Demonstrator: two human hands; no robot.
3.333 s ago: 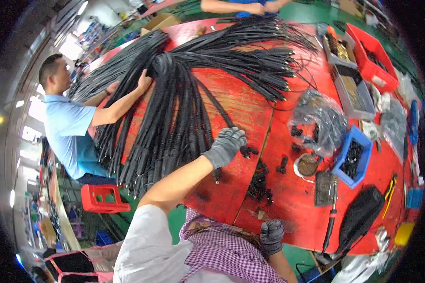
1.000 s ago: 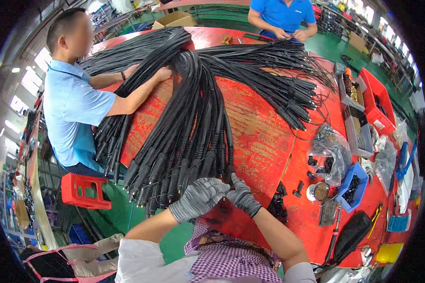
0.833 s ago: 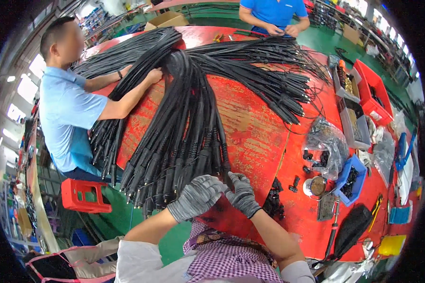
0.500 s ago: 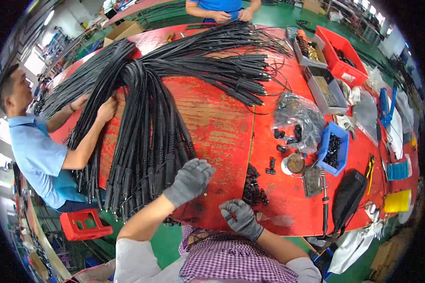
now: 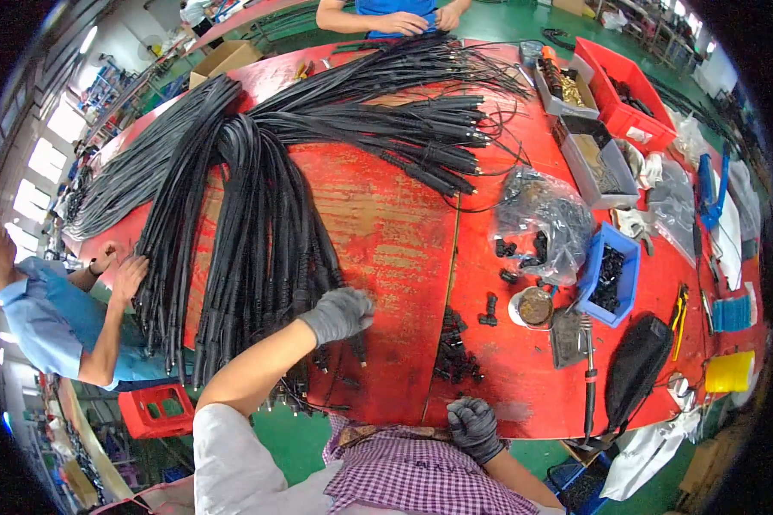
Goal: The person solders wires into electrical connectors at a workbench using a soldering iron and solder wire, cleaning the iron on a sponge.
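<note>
My left hand (image 5: 342,314), in a grey glove, is by the lower right edge of a thick bundle of black cables (image 5: 249,232). Its fingers are curled together, and whatever they may hold is hidden. Close to the table's near edge, in front of the checked apron (image 5: 412,476), my right hand (image 5: 474,427) is closed in a fist, with nothing visible in it. Small black connector pieces (image 5: 458,356) lie in a loose pile between the two hands. More black cables (image 5: 404,129) fan across the far side of the red table (image 5: 386,215), their plug ends pointing right.
At left a person in light blue (image 5: 51,318) touches the cables; another in blue (image 5: 395,17) stands opposite. On the right are a blue bin (image 5: 634,276), a red bin (image 5: 614,112), grey trays (image 5: 588,159), a plastic bag (image 5: 545,219), a soldering iron (image 5: 590,390) and a black pouch (image 5: 636,369).
My right hand has drawn back toward the apron and closed further. My left hand has shifted slightly left. The person at left has leaned away, their hands lower on the cables.
</note>
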